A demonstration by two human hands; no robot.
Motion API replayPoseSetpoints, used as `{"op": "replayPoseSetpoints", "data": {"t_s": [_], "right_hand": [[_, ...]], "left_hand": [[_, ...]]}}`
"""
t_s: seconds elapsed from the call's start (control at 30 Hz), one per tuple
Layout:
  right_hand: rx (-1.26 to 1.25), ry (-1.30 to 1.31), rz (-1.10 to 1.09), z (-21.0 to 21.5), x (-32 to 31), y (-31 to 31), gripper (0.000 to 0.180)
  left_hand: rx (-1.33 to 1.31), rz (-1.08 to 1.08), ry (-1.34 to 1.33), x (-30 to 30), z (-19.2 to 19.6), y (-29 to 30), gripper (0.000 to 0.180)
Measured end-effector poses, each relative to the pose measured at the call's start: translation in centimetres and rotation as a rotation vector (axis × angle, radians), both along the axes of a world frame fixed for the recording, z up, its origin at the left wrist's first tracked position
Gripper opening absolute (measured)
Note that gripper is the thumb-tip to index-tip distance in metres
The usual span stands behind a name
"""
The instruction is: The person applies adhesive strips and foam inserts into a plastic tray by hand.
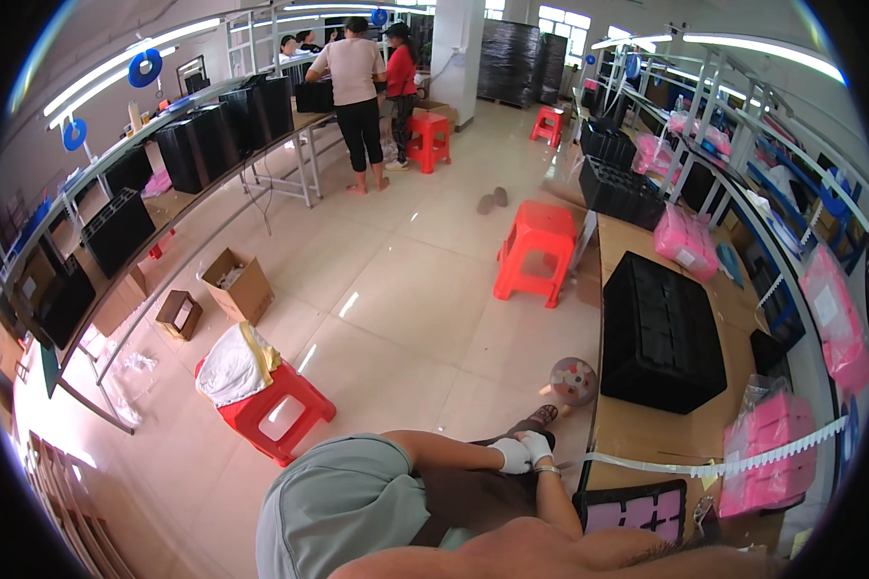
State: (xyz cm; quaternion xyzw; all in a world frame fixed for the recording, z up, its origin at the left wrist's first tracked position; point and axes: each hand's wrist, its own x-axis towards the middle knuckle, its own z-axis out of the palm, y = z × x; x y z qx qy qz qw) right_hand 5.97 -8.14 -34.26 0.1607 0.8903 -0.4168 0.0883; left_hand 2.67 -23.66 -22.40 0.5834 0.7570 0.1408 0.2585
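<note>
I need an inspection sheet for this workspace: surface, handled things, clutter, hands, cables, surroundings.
Surface: brown tabletop at right.
Things: black-framed tray with pink inside, near the hands; black crate on the tabletop.
Clutter: pale cloth on a red stool; open carton on the floor.
Hands: left hand and right hand together, white-gloved; anything held is unclear.
Cables: thin dark cord, apparently, hanging below the left bench.
Surroundings: two people standing at that bench.

The room is bright, lit by tube lamps [106,69] left and right of the white pillar [457,68] and by daylit windows [564,24] just right of it. The glossy floor [406,289] before the pillar shows glare streaks; far from it, straight edges bend toward a black rim.
</note>
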Motion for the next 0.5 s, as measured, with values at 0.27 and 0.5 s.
{"op": "replayPoseSetpoints", "data": {"t_s": [0.27, 0.5], "right_hand": [[-0.082, 0.061, -0.037, -2.0, -0.1, 0.4, 0.035], [-0.320, 0.132, -0.190, -0.6, 0.4, -1.1, 0.027]], "left_hand": [[-0.047, -0.005, 0.005, -0.2, 1.0, -0.2, 0.033], [-0.034, 0.010, 0.018, -0.1, 0.0, -0.6, 0.032]]}}
